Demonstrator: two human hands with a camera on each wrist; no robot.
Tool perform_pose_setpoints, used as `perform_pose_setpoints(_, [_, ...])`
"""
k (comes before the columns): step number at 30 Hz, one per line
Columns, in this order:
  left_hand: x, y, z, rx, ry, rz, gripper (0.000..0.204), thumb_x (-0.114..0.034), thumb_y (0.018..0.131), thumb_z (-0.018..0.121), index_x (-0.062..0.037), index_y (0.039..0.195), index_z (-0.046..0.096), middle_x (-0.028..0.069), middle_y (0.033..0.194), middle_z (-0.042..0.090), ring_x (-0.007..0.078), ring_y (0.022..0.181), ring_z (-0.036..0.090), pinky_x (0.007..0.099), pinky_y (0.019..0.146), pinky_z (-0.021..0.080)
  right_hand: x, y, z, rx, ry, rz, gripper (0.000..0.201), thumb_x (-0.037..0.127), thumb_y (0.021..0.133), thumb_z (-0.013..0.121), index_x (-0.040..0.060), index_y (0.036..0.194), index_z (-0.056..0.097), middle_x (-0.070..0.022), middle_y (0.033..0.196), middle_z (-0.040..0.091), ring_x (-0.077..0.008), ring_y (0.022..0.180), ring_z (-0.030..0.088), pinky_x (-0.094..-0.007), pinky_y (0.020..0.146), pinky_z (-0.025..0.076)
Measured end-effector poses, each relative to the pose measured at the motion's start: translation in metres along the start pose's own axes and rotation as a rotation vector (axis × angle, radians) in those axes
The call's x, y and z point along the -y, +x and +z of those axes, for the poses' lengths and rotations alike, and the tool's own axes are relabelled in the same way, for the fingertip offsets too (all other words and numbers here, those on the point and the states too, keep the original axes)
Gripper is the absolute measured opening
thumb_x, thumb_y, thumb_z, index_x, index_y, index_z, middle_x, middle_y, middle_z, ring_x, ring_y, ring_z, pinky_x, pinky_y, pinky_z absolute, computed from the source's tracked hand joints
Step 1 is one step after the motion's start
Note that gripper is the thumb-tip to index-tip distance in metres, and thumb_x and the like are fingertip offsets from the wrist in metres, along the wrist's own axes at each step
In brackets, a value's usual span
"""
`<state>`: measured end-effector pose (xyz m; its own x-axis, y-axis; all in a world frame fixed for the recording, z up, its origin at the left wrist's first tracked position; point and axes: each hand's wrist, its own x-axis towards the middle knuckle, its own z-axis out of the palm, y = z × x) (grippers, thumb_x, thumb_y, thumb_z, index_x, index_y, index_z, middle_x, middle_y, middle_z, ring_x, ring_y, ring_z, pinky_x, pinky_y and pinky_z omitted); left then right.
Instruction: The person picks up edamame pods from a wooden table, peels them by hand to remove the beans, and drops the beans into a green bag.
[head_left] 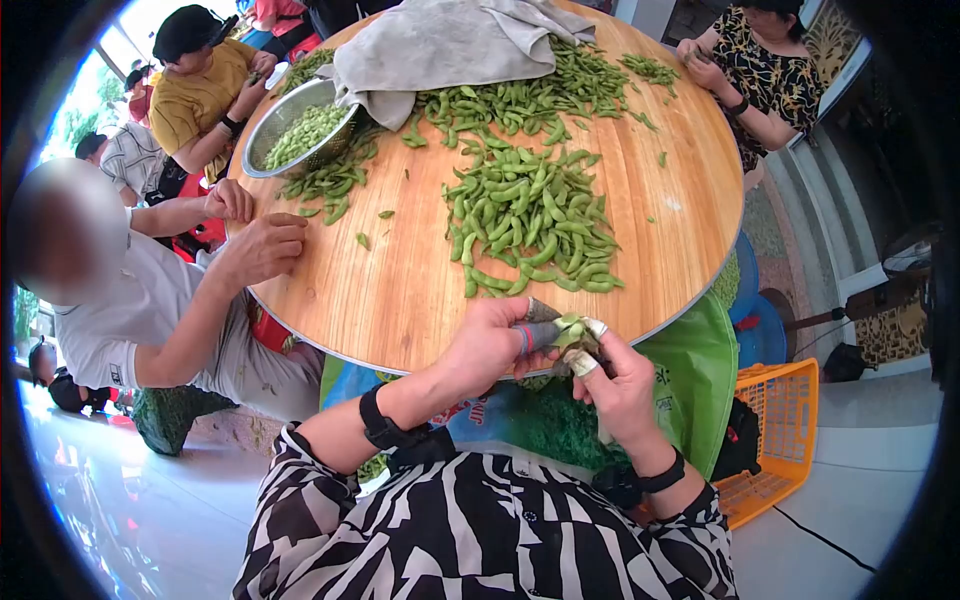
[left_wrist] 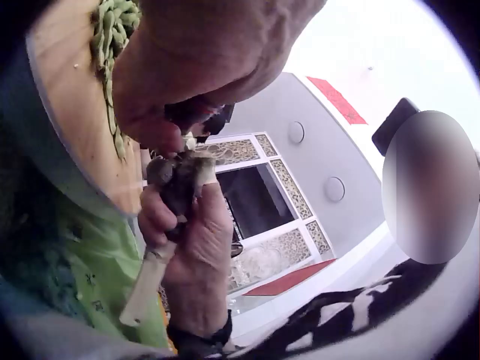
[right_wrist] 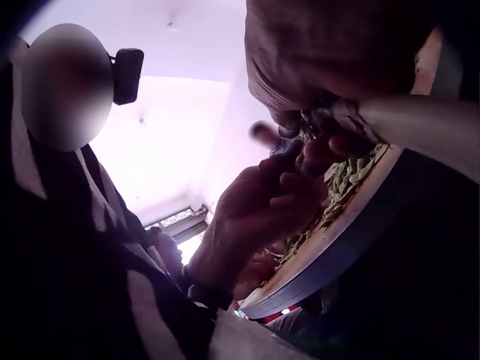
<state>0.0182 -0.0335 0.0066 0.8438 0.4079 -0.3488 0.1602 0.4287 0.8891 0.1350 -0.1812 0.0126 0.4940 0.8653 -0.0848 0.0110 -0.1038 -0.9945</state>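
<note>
Over the table's near edge, my left hand (head_left: pixel 482 345) and right hand (head_left: pixel 622 390) meet fingertip to fingertip. Between them a green bean pod (head_left: pixel 570 324) shows, pinched by my left fingers, with my right fingertips against it. Grey and dark covers wrap my left fingertips; the right thumb and a finger have whitish, stained wraps. My right fingers curl round a long pale strip-like piece (left_wrist: pixel 144 289), whose end sticks out below the fist; its kind I cannot tell. Just beyond lies a pile of green bean pods (head_left: pixel 530 215).
More pods lie under a grey cloth (head_left: pixel 450 55) at the back of the round wooden table (head_left: pixel 390 290). A metal colander (head_left: pixel 345 130) holds shelled beans. People sit left and right. A green bag (head_left: pixel 700 370) hangs below the edge, near an orange crate (head_left: pixel 790 420).
</note>
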Motion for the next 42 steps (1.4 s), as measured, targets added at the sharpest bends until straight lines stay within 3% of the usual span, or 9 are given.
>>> perform_pose_setpoints(4, [-0.002,-0.008,0.004,0.05,0.046,-0.017,0.011,-0.005,0.089,0.06,0.0,0.098,0.065,0.0025,0.075,0.063,0.0062,0.061,0.056,0.0197,0.048,0.041,-0.02,0.007,-0.002,-0.197,-0.259,-0.31,0.029,0.002,0.08,0.067,-0.0031,0.107,0.056,-0.0099,0.085,0.062,-0.0163,0.07,0.059,-0.0319,0.063,0.05])
perform_pose_setpoints(10, [0.003,-0.013,0.008,0.023,0.282,0.102,0.012,-0.003,0.089,0.058,-0.001,0.1,0.063,0.0015,0.077,0.062,0.0059,0.066,0.054,0.0198,0.055,0.042,-0.015,0.006,0.0,-0.138,-0.535,-0.495,0.031,-0.003,0.072,0.065,-0.0036,0.101,0.056,-0.0164,0.08,0.057,-0.0322,0.068,0.06,-0.0364,0.06,0.049])
perform_pose_setpoints(22, [0.005,-0.018,0.014,0.054,0.564,0.058,0.011,-0.005,0.088,0.058,0.0016,0.097,0.061,0.0031,0.077,0.061,0.0084,0.072,0.053,0.0265,0.063,0.046,-0.029,0.003,-0.002,-0.062,-0.635,-0.37,0.026,-0.002,0.07,0.062,-0.0022,0.095,0.055,-0.0199,0.078,0.057,-0.0382,0.067,0.059,-0.042,0.059,0.048])
perform_pose_setpoints(28, [0.016,-0.012,0.004,-0.022,0.494,0.157,0.01,-0.007,0.087,0.06,0.002,0.092,0.06,0.0056,0.074,0.062,0.0113,0.065,0.053,0.0298,0.057,0.046,-0.011,0.002,-0.009,-0.184,-0.6,-0.396,0.019,-0.003,0.074,0.06,-0.0021,0.093,0.057,-0.0173,0.077,0.057,-0.0337,0.064,0.059,-0.0389,0.058,0.047])
perform_pose_setpoints(31, [0.007,-0.02,0.006,-0.048,0.736,0.204,0.012,-0.007,0.086,0.06,0.0027,0.093,0.06,0.0088,0.071,0.061,0.0136,0.064,0.054,0.0305,0.059,0.047,-0.004,-0.002,-0.007,-0.122,-0.535,-0.354,0.019,-0.002,0.077,0.062,-0.0028,0.095,0.058,-0.0149,0.077,0.056,-0.0284,0.063,0.057,-0.0348,0.057,0.046])
perform_pose_setpoints(33, [0.006,-0.024,0.009,-0.052,0.732,0.218,0.01,-0.006,0.083,0.059,0.0029,0.087,0.059,0.0236,0.072,0.062,0.0369,0.067,0.063,0.0418,0.059,0.048,-0.013,0.0,-0.006,0.038,-0.375,-0.272,0.02,-0.002,0.078,0.063,-0.0032,0.097,0.058,-0.0153,0.078,0.056,-0.0271,0.063,0.057,-0.0335,0.058,0.046])
perform_pose_setpoints(38, [0.014,-0.023,0.007,0.03,0.637,0.287,0.009,-0.002,0.08,0.058,0.0028,0.088,0.059,0.0231,0.073,0.061,0.0355,0.066,0.061,0.0391,0.059,0.047,-0.023,-0.003,-0.01,0.142,-0.169,-0.133,0.019,0.001,0.082,0.063,-0.0032,0.1,0.057,-0.0098,0.076,0.057,-0.0151,0.062,0.056,-0.027,0.057,0.046])
perform_pose_setpoints(40, [0.01,-0.022,0.005,0.071,0.55,0.236,0.01,-0.001,0.079,0.058,0.0028,0.088,0.059,0.0229,0.074,0.06,0.0355,0.066,0.059,0.0384,0.06,0.047,-0.017,-0.005,-0.011,0.161,0.104,0.091,0.019,0.001,0.083,0.062,-0.0027,0.101,0.057,-0.0067,0.075,0.057,-0.0094,0.061,0.053,-0.0242,0.056,0.045])
perform_pose_setpoints(42, [0.005,-0.025,0.002,0.235,0.389,0.131,0.018,0.001,0.08,0.059,0.0008,0.098,0.061,0.015,0.075,0.061,0.0213,0.065,0.057,0.0333,0.062,0.047,-0.016,-0.006,-0.015,0.189,0.114,0.141,0.018,0.0,0.082,0.062,-0.0022,0.099,0.057,-0.0061,0.074,0.057,-0.008,0.06,0.052,-0.0246,0.055,0.044])
